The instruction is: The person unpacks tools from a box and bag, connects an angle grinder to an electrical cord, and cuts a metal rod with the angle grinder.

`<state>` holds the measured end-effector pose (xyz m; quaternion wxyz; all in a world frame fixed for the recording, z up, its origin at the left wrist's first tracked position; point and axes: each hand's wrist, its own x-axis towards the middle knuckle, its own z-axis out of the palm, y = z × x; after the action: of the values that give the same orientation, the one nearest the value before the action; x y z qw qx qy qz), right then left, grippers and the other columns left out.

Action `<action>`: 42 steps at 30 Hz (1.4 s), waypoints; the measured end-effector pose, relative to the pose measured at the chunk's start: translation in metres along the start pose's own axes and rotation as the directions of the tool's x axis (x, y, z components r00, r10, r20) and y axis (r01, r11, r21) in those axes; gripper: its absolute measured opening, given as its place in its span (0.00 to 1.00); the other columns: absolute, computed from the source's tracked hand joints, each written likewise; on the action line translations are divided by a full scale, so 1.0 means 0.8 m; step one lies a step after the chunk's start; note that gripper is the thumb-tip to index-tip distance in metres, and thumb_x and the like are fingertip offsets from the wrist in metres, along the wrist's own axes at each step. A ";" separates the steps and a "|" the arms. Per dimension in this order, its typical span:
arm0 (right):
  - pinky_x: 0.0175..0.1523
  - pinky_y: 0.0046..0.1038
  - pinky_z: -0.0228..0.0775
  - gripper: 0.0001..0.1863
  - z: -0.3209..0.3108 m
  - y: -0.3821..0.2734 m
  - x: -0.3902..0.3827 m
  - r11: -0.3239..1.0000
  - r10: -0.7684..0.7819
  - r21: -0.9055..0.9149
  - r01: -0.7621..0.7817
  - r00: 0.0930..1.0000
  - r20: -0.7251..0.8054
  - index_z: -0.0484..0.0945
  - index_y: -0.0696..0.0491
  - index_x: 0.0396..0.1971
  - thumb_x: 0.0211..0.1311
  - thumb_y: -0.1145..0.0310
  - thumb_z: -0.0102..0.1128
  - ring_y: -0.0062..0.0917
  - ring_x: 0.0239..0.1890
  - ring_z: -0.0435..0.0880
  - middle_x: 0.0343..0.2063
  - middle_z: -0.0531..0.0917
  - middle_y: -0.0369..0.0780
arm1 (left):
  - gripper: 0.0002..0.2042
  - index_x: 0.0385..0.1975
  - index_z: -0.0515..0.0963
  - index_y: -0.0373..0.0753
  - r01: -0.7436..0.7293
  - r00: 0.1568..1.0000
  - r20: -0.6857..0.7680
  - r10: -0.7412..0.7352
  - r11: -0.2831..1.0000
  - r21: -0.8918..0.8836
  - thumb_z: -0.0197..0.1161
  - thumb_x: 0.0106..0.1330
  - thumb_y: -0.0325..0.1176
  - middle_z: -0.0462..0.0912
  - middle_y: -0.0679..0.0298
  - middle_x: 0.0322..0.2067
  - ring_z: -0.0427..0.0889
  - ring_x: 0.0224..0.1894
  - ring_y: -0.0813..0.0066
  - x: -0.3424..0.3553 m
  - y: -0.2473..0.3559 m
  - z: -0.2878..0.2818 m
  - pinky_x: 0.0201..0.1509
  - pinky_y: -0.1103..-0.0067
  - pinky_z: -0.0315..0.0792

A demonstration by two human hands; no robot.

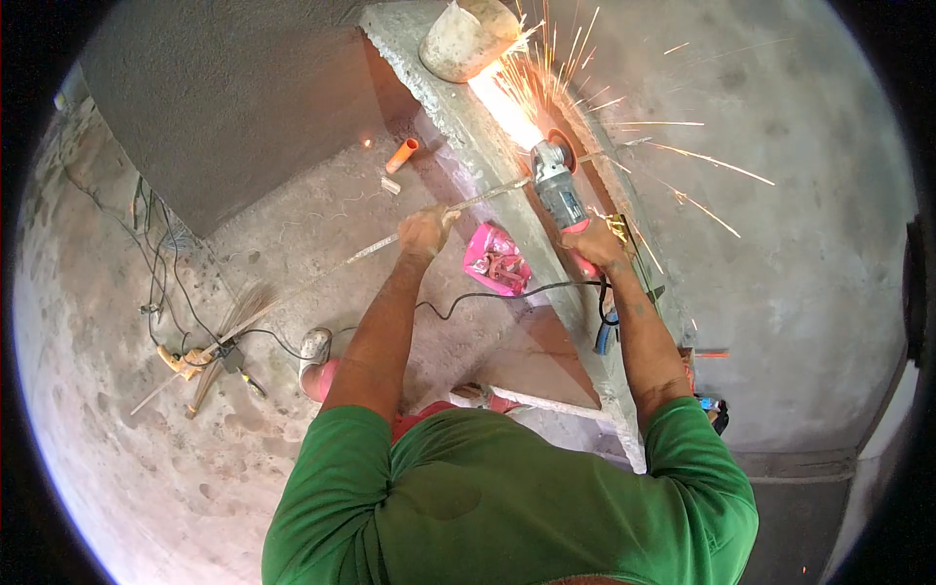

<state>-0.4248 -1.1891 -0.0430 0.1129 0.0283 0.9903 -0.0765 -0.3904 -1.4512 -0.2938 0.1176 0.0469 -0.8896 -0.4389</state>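
My right hand (597,244) is wrapped round the handle of an angle grinder (557,187). The grinder's disc (563,151) meets a thin metal rod (492,193), and bright sparks (507,102) spray from there, mostly away from me. The rod lies across a long concrete ledge (463,132), its far end reaching past the disc. My left hand (425,231) is closed round the rod, left of the ledge. A black cord (446,315) trails from the grinder across to the left.
A stained pale bucket (468,41) stands on the ledge in the sparks' path. Beside the ledge lie a pink bag (497,259) with reddish pieces in it and a short orange pipe (401,155). Tangled cables and strips (219,353) lie on the floor at left.
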 end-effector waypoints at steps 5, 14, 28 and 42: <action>0.47 0.37 0.77 0.35 -0.002 0.002 0.000 0.998 -0.041 0.047 0.039 0.999 0.034 0.77 0.63 0.46 0.37 0.56 0.73 0.39 0.39 0.87 0.37 0.86 0.51 | 0.20 0.43 0.80 0.46 0.002 1.000 0.006 -0.002 1.000 -0.008 0.56 0.71 0.56 0.87 0.52 0.35 0.86 0.39 0.48 0.000 0.001 -0.004 0.41 0.57 0.76; 0.46 0.37 0.77 0.30 -0.003 -0.009 -0.008 0.998 -0.044 0.040 0.042 0.998 0.038 0.80 0.62 0.38 0.36 0.56 0.74 0.39 0.36 0.87 0.33 0.87 0.51 | 0.21 0.44 0.80 0.46 0.030 0.999 0.035 -0.030 1.000 -0.005 0.55 0.71 0.57 0.87 0.51 0.34 0.86 0.40 0.48 -0.002 0.000 -0.006 0.42 0.56 0.76; 0.49 0.37 0.77 0.32 -0.003 -0.001 -0.002 0.998 -0.048 0.053 0.045 0.997 0.053 0.79 0.61 0.42 0.37 0.56 0.73 0.42 0.40 0.87 0.36 0.87 0.51 | 0.20 0.42 0.81 0.46 -0.032 0.997 -0.076 0.033 0.999 0.016 0.57 0.70 0.57 0.86 0.52 0.31 0.86 0.36 0.49 -0.002 -0.004 0.004 0.37 0.57 0.77; 0.45 0.34 0.77 0.30 -0.004 -0.006 -0.011 0.996 -0.037 0.077 0.036 0.999 0.011 0.80 0.59 0.42 0.37 0.57 0.73 0.35 0.36 0.86 0.34 0.86 0.47 | 0.20 0.44 0.80 0.47 0.018 1.000 0.024 -0.018 1.000 -0.006 0.56 0.71 0.57 0.86 0.52 0.34 0.86 0.40 0.48 0.000 0.002 -0.005 0.41 0.56 0.76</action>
<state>-0.4170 -1.1939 -0.0368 0.1167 0.0142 0.9862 -0.1165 -0.3891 -1.4530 -0.2903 0.1031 0.0494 -0.8890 -0.4434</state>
